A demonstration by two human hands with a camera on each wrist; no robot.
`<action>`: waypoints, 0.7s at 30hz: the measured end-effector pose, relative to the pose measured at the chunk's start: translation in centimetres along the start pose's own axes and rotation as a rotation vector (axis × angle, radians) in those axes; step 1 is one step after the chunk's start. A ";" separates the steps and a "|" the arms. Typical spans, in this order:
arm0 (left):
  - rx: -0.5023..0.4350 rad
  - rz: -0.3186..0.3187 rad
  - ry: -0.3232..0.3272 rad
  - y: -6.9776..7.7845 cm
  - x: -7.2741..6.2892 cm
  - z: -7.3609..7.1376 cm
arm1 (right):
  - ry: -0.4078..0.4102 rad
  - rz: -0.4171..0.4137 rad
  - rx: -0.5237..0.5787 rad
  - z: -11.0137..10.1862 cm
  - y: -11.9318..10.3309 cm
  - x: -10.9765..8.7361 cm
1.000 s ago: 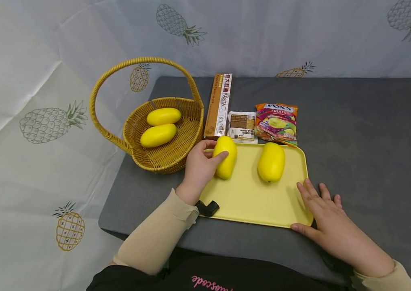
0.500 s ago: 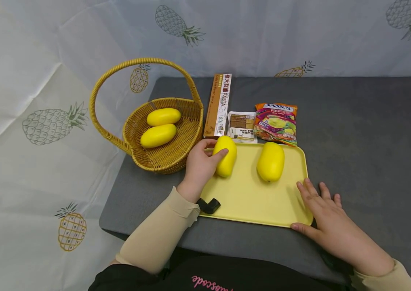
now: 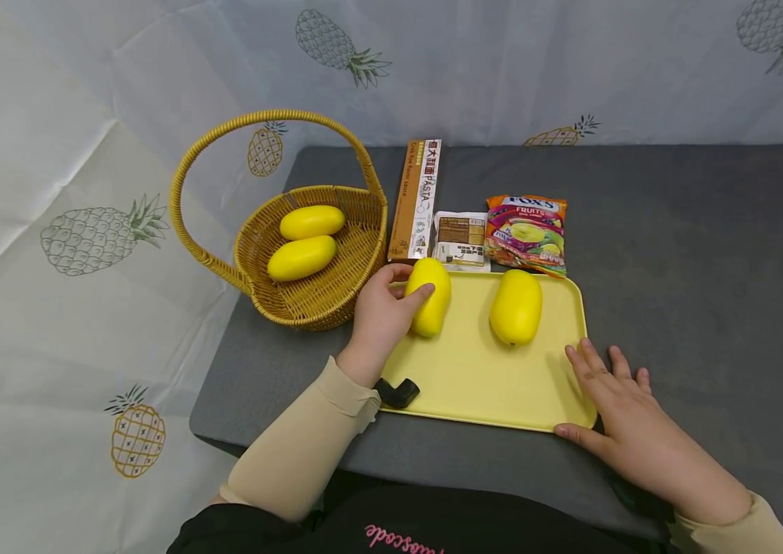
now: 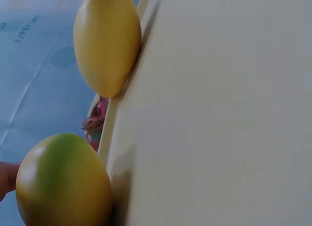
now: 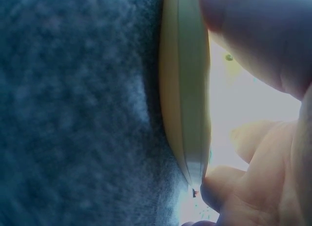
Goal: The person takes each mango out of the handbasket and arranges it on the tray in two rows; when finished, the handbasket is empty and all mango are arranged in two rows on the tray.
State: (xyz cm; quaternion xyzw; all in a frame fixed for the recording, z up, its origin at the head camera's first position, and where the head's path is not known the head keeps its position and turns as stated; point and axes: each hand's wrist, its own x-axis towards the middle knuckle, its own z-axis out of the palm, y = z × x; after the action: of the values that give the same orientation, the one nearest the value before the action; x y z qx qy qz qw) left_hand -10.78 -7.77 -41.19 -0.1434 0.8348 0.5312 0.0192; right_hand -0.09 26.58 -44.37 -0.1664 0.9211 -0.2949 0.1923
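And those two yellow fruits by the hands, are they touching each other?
Apart: the head view plainly shows bare yellow tray between the fruit in the left hand and the other fruit.

Pinched between the thumb and fingers of my left hand [image 3: 380, 312], a smooth, plump yellow fruit [image 3: 432, 298], oblong and blushed with green on one side, points lengthwise away from me at the far left part of a pale yellow tray [image 3: 488, 385]; whether it touches the tray's surface, I cannot tell. Rectangular, round-cornered and low-rimmed, the tray lies flat before me, its right edge met by my spread right hand [image 3: 623, 408].
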 end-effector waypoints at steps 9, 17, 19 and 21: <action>0.044 0.009 -0.007 0.2 -0.3 -0.1 | 0.009 -0.008 -0.009 0.1 0.1 0.0; 0.113 0.068 -0.007 0.1 -0.7 -0.5 | 0.019 -0.006 -0.001 0.0 -0.3 -0.1; 0.130 0.086 0.001 0.1 -0.8 -0.7 | 0.019 -0.005 -0.002 0.0 -0.3 -0.1; 0.147 0.100 0.005 0.2 -0.9 -0.8 | 0.018 -0.004 -0.003 0.0 -0.4 -0.1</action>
State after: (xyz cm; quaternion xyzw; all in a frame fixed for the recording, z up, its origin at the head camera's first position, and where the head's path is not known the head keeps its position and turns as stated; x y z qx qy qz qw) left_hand -9.86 -8.26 -40.51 -0.1011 0.8778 0.4682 0.0009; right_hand 0.07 26.37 -44.09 -0.1660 0.9229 -0.2954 0.1831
